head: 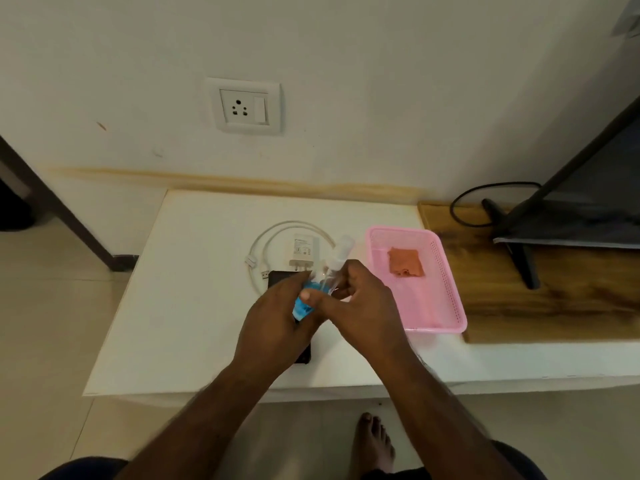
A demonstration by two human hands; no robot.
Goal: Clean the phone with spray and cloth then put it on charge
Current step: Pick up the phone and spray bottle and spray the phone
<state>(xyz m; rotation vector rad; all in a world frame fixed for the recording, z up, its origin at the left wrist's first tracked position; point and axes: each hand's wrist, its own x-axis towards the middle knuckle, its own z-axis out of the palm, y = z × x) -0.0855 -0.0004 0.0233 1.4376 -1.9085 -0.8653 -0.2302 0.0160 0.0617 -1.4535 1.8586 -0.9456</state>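
Left hand [277,317] grips the blue-filled spray bottle [313,289] above the black phone [282,277] on the white table [194,289]; right hand [360,306] pinches its neck

A white wall [346,64] rises behind a white table [194,292] on pale floor [52,306].

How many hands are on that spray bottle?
2: the left hand grips the spray bottle at its blue lower part, the right hand holds it near the neck.
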